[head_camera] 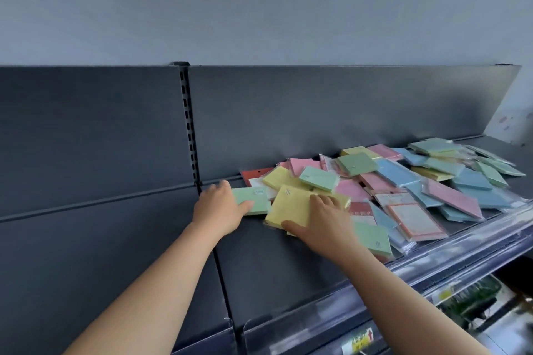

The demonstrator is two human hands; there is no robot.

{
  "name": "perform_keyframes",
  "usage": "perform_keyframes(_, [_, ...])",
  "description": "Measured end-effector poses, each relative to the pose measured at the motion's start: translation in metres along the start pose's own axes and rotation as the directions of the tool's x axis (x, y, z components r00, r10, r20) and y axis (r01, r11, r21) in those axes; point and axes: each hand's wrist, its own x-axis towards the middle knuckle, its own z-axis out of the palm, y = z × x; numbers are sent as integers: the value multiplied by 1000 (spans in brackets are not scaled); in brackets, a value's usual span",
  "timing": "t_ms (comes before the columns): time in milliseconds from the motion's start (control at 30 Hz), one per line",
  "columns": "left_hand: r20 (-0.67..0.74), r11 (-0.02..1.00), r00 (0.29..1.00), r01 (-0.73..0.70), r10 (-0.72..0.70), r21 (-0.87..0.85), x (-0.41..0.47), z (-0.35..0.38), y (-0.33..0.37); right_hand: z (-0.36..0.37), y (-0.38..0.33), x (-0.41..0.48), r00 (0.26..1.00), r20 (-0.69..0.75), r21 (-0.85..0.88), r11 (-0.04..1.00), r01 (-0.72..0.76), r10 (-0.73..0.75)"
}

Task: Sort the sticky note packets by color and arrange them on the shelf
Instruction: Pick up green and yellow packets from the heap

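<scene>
wall (259, 3): pale grey, top | slotted upright (189, 124): ctr-left | yellow label (357, 341): btm edge | green goods (473, 294): lower rt, blurry

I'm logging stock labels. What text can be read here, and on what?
None can be read.
Red packet: white characters, blurred.
Shelf tag: dark print, red arrow, blurred.
Yellow packet in right hand: tiny marks, too small.
Green packet in left hand: round sticker, too small.

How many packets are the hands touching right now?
2: a green packet gripped by the left hand, a yellow packet gripped by the right hand; more may be hidden beneath.
</scene>
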Motion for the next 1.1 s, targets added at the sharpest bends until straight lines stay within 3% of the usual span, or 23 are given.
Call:
perform_keyframes(133, [103, 1000, 995, 12, -12, -4, 9, 7, 11, 9, -3, 3, 999, 43, 5, 1000, 29, -29])
perform_keyframes(267, [196, 981, 980, 67, -30, -185, 11, 7, 5, 6, -4, 14, 989, 148, 21, 1000, 8, -11])
perform_keyframes(467, [266, 975, 959, 147, -99, -166, 8, 2, -2, -14, -10, 18, 964, 263, 84, 994, -64, 39])
perform_keyframes(533, [256, 968, 960, 162, -110, -192, -3, -4, -5, -8, -13, 21, 961, 271, 120, 989, -85, 50])
perform_keyframes(633, [175, 929, 963, 247, -204, -276, -35, -6, -17, -5, -24, 15, 950, 303, 186, 982, 10, -67])
perform_keyframes(733, [117, 919, 969, 243, -217, -311, -52, -14, -20, -5, -32, 11, 952, 294, 396, 917, -42, -83])
perform_keyframes(800, [9, 869, 944, 306, -329, -390, -89, -42, -61, 0, -85, -1, 940, 255, 528, 847, 59, -225])
perform_keyframes(833, [-21, 866, 947, 284, -320, -411, -92, -43, -61, -2, -87, -3, 953, 195, 569, 818, 84, -234])
perform_keyframes(967, [-87, 853, 944, 247, -319, -460, -97, -42, -65, -9, -89, -4, 977, 37, 608, 781, 145, -210])
perform_keyframes(1100, [-148, 838, 933, 215, -328, -502, -100, -43, -67, -17, -82, -3, 992, -29, 583, 804, 117, -124])
